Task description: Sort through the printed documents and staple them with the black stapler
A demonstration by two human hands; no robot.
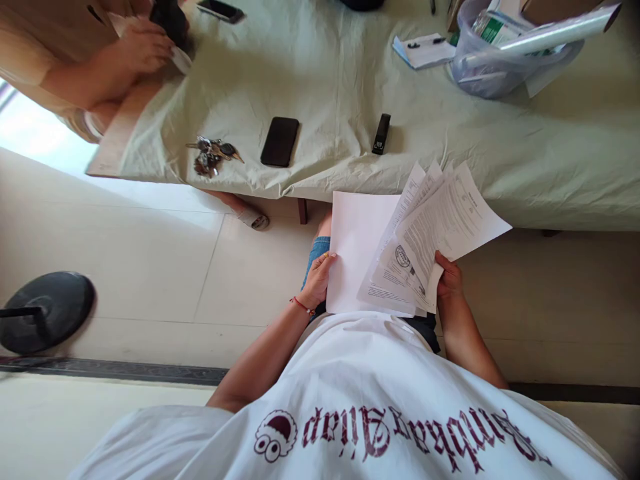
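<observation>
My left hand [319, 279] grips the left edge of a blank white sheet [357, 247] over my lap, thumb on top. A red bracelet circles that wrist. My right hand [449, 275] is closed on the right edge of several printed sheets [437, 217], which fan out and overlap the blank sheet. The top printed page carries a dark round stamp. Most fingers of both hands are hidden beneath the paper. Beyond the papers, a black stapler [381, 133] lies on the cloth-covered table [340, 80].
A black phone [279, 141] and a bunch of keys [215, 155] lie near the table's front edge. A clear tub [487, 77] holds a roll and packets, beside a notepad [423, 52]. Another person's hand [145, 45] is at upper left. A round black base [47, 310] stands on the floor.
</observation>
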